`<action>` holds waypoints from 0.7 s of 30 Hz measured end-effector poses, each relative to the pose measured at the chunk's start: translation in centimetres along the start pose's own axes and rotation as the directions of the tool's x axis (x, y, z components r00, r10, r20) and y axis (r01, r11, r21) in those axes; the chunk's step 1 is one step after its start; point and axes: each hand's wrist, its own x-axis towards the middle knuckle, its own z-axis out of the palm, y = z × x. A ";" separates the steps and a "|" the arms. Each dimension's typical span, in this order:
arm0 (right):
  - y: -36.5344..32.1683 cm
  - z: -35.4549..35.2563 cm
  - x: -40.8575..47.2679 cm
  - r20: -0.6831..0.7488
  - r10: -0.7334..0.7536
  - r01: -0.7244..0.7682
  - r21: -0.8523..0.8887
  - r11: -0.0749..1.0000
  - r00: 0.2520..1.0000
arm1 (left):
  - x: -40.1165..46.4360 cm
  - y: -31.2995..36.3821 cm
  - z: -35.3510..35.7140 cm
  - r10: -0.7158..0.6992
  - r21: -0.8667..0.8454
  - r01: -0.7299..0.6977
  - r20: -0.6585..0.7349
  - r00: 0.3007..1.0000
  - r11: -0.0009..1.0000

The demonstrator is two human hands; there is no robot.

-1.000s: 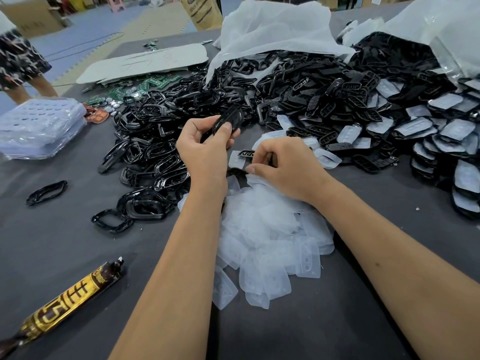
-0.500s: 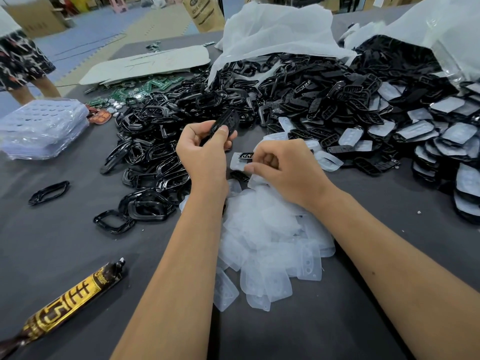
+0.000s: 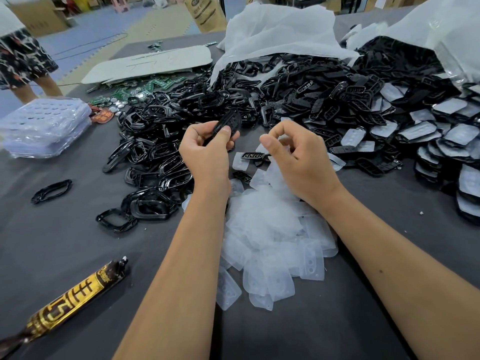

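Observation:
My left hand holds a black plastic shell piece with slots, pinched between thumb and fingers above the grey table. Just to its right, my right hand has its fingers curled and pinches a translucent pad, which the fingers mostly hide. A pile of the same translucent pads lies under both wrists. A loose black slotted piece lies on the table between the hands.
Glossy black frames are heaped to the left, black slotted pieces behind, pad-fitted pieces at the right. Clear trays, green circuit boards, white bags and a gold tube surround them. A person stands far left.
My right hand has lifted off the pad pile with a translucent pad and risen level with my left hand. My left hand has kept hold of the black piece.

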 end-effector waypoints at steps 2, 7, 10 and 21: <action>0.1 -0.2 0.0 0.055 0.005 -0.006 0.005 1.000 0.998 | 0.0 0.0 0.0 -0.001 0.001 0.001 0.003 1.000 1.000; 0.4 0.0 0.1 0.188 0.015 -0.034 0.095 0.995 0.982 | 0.0 0.1 0.0 0.003 0.000 -0.003 0.010 1.000 1.000; 0.5 -0.1 0.0 0.167 0.033 -0.062 0.172 0.983 0.985 | 0.0 0.1 0.0 -0.003 0.004 0.003 0.015 1.000 1.000; -1.0 0.3 0.0 0.004 0.021 -0.021 0.034 0.999 1.000 | -0.2 0.0 0.1 -0.028 0.029 0.026 0.075 0.997 0.999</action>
